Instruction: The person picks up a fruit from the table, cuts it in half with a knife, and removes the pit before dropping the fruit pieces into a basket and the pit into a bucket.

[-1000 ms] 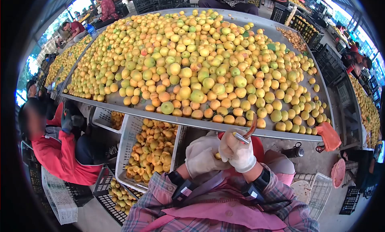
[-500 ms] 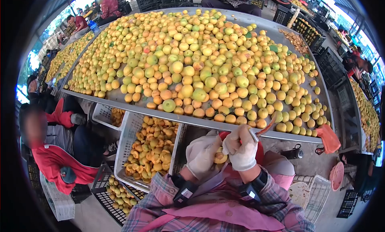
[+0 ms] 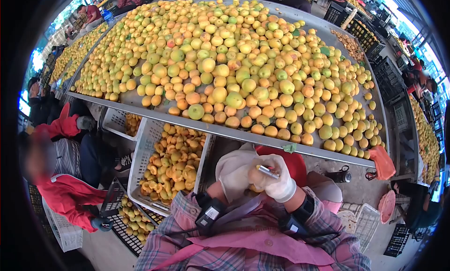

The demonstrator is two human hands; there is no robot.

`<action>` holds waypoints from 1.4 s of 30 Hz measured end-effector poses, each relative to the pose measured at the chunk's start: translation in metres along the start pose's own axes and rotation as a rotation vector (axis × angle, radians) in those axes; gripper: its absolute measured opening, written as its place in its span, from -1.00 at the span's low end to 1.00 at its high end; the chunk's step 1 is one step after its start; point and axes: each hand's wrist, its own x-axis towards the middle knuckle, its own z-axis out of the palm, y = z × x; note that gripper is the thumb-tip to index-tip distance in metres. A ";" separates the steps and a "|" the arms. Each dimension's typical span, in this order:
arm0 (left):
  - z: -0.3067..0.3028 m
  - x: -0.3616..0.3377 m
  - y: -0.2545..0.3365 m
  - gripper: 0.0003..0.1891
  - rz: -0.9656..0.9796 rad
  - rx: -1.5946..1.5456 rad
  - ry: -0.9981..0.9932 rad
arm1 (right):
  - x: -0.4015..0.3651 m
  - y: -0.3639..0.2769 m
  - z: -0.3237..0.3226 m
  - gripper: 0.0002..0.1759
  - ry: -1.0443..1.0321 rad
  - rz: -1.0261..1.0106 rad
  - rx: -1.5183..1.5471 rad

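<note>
Both my hands wear whitish gloves and meet over my lap, just below the table's front edge. My left hand [image 3: 236,173] is closed around an apricot [image 3: 256,190], of which only a sliver shows between the gloves. Closed beside it, my right hand [image 3: 282,183] grips a small knife [image 3: 268,171]. The knife's metal part points up to the left across the fingers; its blade is not clearly visible. Left of my hands, a white crate [image 3: 147,144] holds many halved apricots [image 3: 173,161].
A metal table [image 3: 220,133] heaped with whole apricots [image 3: 215,65] spans the front. A green leaf [image 3: 289,148] lies at its edge. An orange-red bag [image 3: 382,162] hangs at the right corner. A co-worker in a red jacket [image 3: 70,191] sits left, near a black crate [image 3: 124,224].
My right hand has moved left and down against my left hand and turned, so the curved blade seen earlier no longer shows. The co-worker's lower hand has shifted right. A leaf now shows at the table edge.
</note>
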 end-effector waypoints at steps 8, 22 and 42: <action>-0.015 0.013 0.047 -0.87 0.257 0.630 -0.141 | 0.003 -0.016 0.015 -0.85 -0.041 -0.294 -0.099; 0.003 -0.001 0.050 -0.66 -0.059 -0.174 0.135 | -0.011 0.011 -0.016 -0.77 0.709 -0.333 -0.379; 0.015 -0.003 0.029 -0.61 -0.148 -0.527 0.086 | -0.020 0.045 -0.004 -0.81 0.724 -0.504 -1.582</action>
